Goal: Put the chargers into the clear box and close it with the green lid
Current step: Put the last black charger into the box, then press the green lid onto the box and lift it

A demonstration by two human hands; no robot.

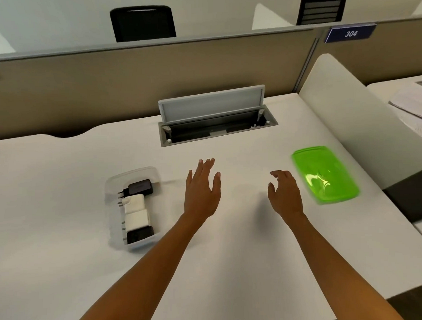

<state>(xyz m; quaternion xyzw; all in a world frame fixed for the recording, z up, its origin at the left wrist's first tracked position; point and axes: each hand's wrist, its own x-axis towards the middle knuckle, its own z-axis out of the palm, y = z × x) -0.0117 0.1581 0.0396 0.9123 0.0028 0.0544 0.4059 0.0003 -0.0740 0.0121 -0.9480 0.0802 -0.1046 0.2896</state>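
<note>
I see four chargers (137, 211), black and white, lying in a row inside the clear box (115, 187) on the white desk (64, 236). The green lid (325, 173) lies well apart, far right. Between them my left hand (202, 189) and right hand (285, 193) hover open, holding nothing.

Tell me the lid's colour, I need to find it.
Bright green lid, clearest in the head view.

White desk (62, 189); bright green lid (325, 173); clear box (132, 205) with black and white chargers (136, 210); beige partition (107, 91); black chairs (143, 23).
</note>
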